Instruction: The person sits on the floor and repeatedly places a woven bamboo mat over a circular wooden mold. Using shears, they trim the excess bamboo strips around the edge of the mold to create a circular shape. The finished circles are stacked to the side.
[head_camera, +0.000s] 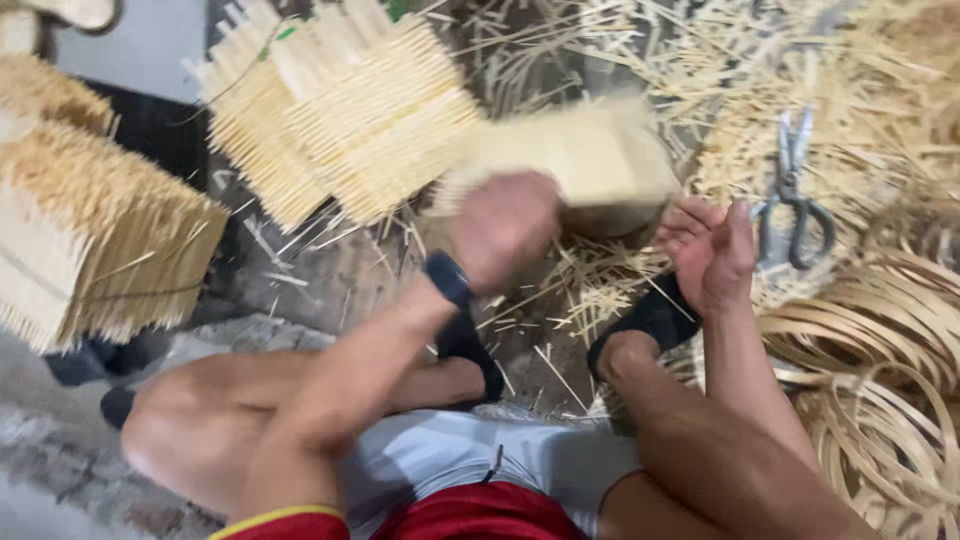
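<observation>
A bundle of pale bamboo strips (590, 155), blurred, lies low over the littered ground just ahead of our knees, and our left hand (505, 228) is curled into a fist gripping its near end. Our right hand (712, 252) hangs open just below the bundle, fingers loosely spread, beside grey scissors (795, 205) and coiled bamboo hoops (880, 340); stacked stick bundles (340, 110) sit behind.

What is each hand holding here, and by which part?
Left hand grips the bundle of bamboo sticks at its near end. Right hand is open and holds nothing.
</observation>
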